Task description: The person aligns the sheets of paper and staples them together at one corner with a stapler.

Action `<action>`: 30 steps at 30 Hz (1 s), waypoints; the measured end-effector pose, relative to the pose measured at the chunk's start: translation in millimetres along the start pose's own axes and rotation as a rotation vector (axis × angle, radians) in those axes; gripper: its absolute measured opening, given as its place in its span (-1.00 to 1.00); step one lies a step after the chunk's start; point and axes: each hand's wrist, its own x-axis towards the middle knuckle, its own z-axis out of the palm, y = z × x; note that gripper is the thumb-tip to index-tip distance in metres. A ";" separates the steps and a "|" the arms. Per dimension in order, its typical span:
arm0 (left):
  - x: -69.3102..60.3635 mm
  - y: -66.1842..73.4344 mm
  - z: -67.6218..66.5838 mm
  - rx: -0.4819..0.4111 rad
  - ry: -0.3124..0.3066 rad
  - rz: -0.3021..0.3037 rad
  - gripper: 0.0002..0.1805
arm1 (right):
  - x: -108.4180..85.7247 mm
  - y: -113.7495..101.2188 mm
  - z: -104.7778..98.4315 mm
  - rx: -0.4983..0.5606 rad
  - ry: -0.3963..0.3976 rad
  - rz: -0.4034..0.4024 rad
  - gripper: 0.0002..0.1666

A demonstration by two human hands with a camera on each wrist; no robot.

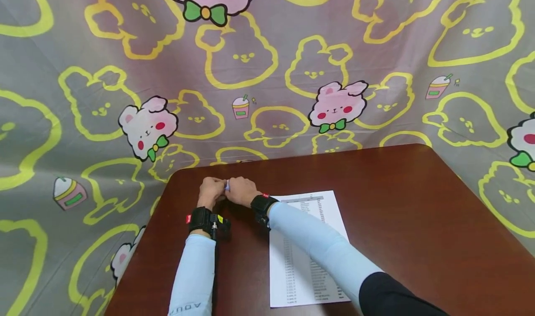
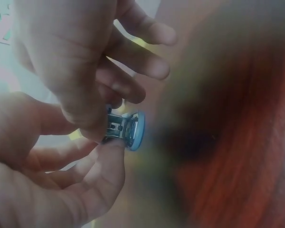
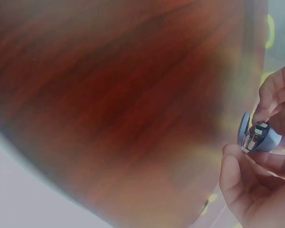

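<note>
A small light-blue stapler (image 1: 227, 185) with metal parts is held a little above the far left of the table, between both hands. My left hand (image 1: 211, 190) pinches it from the left. From the other side my right hand (image 1: 242, 191) grips it with bent fingers. In the left wrist view the stapler's rounded blue end (image 2: 140, 132) and metal works show beyond the fingertips. The right wrist view shows its flat blue plate (image 3: 243, 130) standing apart from the metal part and body. Fingers hide the rest of it.
A printed sheet (image 1: 298, 279) lies on the brown table (image 1: 397, 204), partly under the right forearm. Behind the table hangs a grey curtain (image 1: 284, 88) with cartoon animals. The table's far left corner is close to the hands.
</note>
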 end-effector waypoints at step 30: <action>-27.0 107.5 131.9 0.082 -0.104 0.264 -0.74 | -89.6 144.7 -96.4 0.036 0.125 0.131 -0.68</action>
